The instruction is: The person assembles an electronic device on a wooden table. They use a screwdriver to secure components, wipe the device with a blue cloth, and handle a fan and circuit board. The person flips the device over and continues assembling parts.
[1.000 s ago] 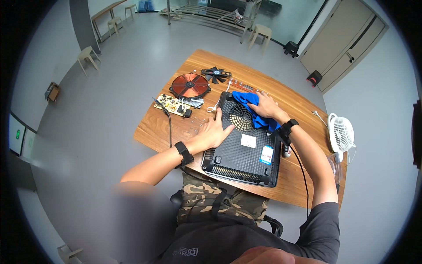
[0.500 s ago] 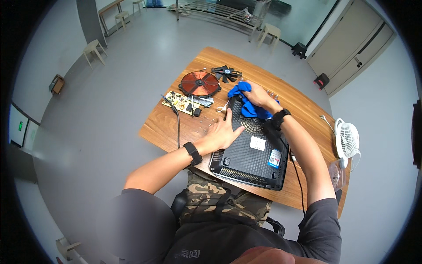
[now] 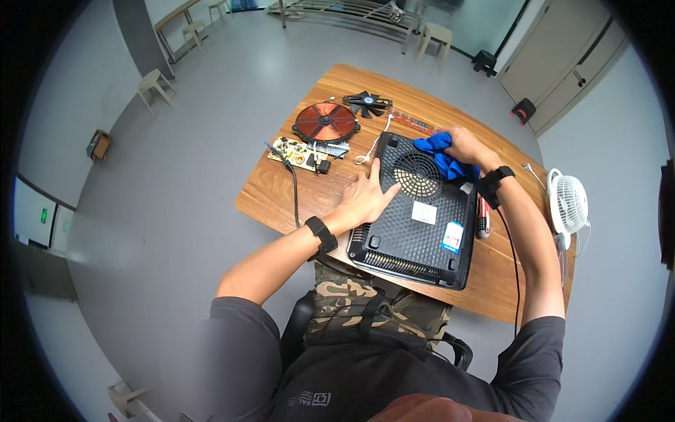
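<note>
Starting at the left, keep the left forearm from sliding outward, so as not to drag the black cord [image 3: 294,190] of the circuit board [image 3: 300,152] or scatter the loose metal bits [image 3: 332,190]. Keep the left hand [image 3: 363,200] spread wide, gripping nothing, with fingers along the left edge of the black casing [image 3: 401,246] and thumb over its face; best to press evenly there, against any skid on the wooden table [image 3: 503,274]. Find the casing lying feet-up near the middle of the table, close to its near edge. Over the round vent grille [image 3: 418,176], wipe lightly, to avoid snagging in the slots. At the upper right, keep the right hand [image 3: 470,148] curled closed on the bunched blue cloth [image 3: 453,167]; better to fold a flatter pad for following the rim. Go gently past the red button strip [image 3: 418,123] just beyond the far edge, and mind the red-and-black handled object [image 3: 484,218] beside the right edge. Compared with half a second earlier, see little change in the left hand's place on the casing; see more of the grille bared, with cloth and right hand shifted from the far edge to the upper right side, and the handled object showing more fully.
</note>
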Available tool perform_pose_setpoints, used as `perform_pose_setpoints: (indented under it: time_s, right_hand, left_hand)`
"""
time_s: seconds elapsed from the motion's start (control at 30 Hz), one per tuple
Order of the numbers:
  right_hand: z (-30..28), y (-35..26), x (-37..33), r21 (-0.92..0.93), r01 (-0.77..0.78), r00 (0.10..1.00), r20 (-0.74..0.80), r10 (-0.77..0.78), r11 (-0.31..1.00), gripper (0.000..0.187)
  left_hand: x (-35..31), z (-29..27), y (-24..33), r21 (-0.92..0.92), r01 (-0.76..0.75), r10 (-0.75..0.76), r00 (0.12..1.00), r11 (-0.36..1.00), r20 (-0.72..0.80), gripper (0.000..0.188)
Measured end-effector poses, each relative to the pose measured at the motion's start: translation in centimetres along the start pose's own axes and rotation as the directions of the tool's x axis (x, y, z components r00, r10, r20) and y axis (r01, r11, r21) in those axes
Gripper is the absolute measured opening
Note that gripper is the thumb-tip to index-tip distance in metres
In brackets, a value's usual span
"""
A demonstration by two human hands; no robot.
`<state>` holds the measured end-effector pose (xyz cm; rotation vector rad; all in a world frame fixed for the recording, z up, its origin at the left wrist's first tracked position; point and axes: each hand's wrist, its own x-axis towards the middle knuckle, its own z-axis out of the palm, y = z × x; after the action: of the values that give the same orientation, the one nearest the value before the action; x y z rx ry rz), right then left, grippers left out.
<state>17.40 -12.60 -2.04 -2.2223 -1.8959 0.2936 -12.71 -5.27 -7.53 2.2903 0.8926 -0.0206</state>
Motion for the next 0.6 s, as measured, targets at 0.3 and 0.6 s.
perform_pose_setpoints:
  time_s: [0.3, 0.6]
  right_hand:
    - [-2.9, 0.9, -5.4, 0.122, -0.281, 0.947, -0.128, 0.296, 0.952, 0.040]
    - [2.1, 2.5, -8.7, 0.276, -0.430, 0.881, -0.078, 0.466, 0.860, 0.082]
  left_hand:
    - [0.2, 0.5, 0.0, 0.039, 0.002, 0.000, 0.998, 0.999, -0.057, 0.091]
    - [0.0, 0.2, 0.7, 0.033, 0.000, 0.002, 0.999, 0.999, -0.055, 0.088]
